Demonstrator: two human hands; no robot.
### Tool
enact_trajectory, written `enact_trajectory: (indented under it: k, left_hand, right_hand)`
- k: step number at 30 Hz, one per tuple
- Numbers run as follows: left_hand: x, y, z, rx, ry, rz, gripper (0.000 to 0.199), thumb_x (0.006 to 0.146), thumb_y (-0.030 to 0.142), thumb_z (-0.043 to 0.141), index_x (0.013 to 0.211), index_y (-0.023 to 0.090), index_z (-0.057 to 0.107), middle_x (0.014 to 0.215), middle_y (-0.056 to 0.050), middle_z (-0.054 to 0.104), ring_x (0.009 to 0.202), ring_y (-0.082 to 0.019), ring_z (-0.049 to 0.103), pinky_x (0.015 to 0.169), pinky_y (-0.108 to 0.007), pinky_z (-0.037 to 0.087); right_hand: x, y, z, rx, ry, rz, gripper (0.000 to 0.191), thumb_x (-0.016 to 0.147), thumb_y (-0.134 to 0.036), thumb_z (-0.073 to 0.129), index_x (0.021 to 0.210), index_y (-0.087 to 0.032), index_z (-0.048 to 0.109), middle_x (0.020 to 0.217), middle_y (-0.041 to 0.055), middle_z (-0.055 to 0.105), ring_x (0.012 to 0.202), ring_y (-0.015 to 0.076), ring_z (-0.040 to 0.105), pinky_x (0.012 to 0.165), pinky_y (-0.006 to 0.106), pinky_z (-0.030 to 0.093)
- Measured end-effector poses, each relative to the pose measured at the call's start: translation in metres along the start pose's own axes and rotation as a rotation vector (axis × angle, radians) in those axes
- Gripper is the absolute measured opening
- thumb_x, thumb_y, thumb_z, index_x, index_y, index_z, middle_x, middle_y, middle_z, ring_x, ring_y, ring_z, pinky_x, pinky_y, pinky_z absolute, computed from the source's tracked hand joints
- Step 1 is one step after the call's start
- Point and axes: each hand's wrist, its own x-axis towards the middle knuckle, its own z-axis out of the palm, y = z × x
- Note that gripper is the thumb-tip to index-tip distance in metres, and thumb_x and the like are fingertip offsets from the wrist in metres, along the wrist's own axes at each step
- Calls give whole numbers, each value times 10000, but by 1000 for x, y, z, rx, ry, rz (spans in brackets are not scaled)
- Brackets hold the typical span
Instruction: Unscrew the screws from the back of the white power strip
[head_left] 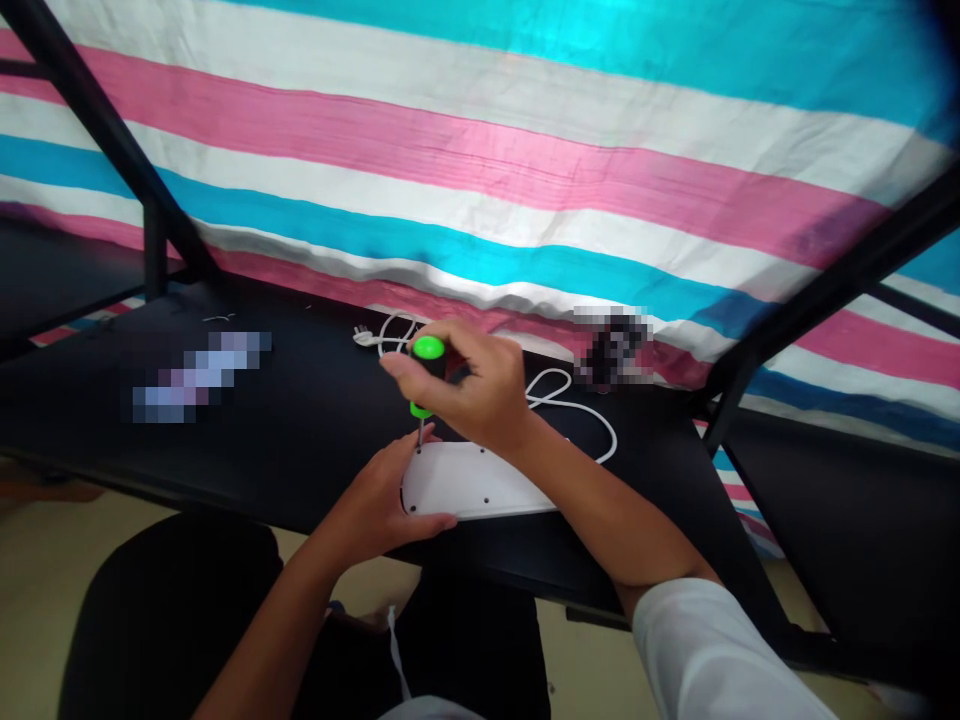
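A white power strip (465,482), long and flat with several dark screw holes on its upper face, lies on the black table. My left hand (386,500) grips its left end, thumb along the near edge and fingers at the far side. In my right hand (480,385) is a green and black screwdriver (429,349), held upright above that end. Its metal tip meets the hole at the strip's far left corner. My right forearm covers the strip's right end. A white cable (611,430) loops behind the strip.
The white plug (363,337) rests at the back of the black table (315,400). Pixelated items lie at the left and back right. Black metal frame bars (112,130) slant up on both sides, and a striped sheet (480,150) hangs behind.
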Motion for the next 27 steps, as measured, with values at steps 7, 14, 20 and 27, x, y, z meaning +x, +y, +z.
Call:
enact_trajectory:
  k: [7, 14, 20, 27]
  left_hand:
    - [1, 0, 0, -17, -2, -21, 977, 728, 606, 873, 1519, 204, 464, 1470, -187, 603, 1373, -428, 570, 1131, -588, 490]
    - [2, 8, -5, -36, -15, 9, 1021, 715, 592, 885, 1541, 178, 449, 1493, -200, 581, 1383, -430, 555, 1142, -582, 474]
    - [1, 6, -2, -54, -32, 72, 1096, 698, 601, 898, 1581, 186, 400, 1572, -192, 521, 1454, -416, 495, 1202, -582, 410]
    - [2, 6, -1, -85, -5, 118, 1071, 679, 564, 920, 1554, 169, 446, 1567, -195, 537, 1435, -415, 515, 1200, -580, 412]
  right_hand:
    - [4, -11, -18, 101, -13, -5, 363, 974, -540, 626, 786, -230, 636, 687, -11, 629, 559, 111, 475, 562, 296, 446]
    - [1, -9, -25, 121, -81, -131, 400, 910, -562, 719, 749, -211, 616, 686, -15, 636, 595, 102, 532, 599, 277, 446]
    - [-2, -15, -33, 138, -170, -176, 407, 890, -574, 764, 758, -215, 622, 668, -33, 602, 576, 95, 526, 564, 263, 425]
    - [-10, -17, -20, 127, -91, -182, 413, 905, -581, 750, 756, -219, 619, 656, -40, 593, 556, 90, 495, 527, 261, 388]
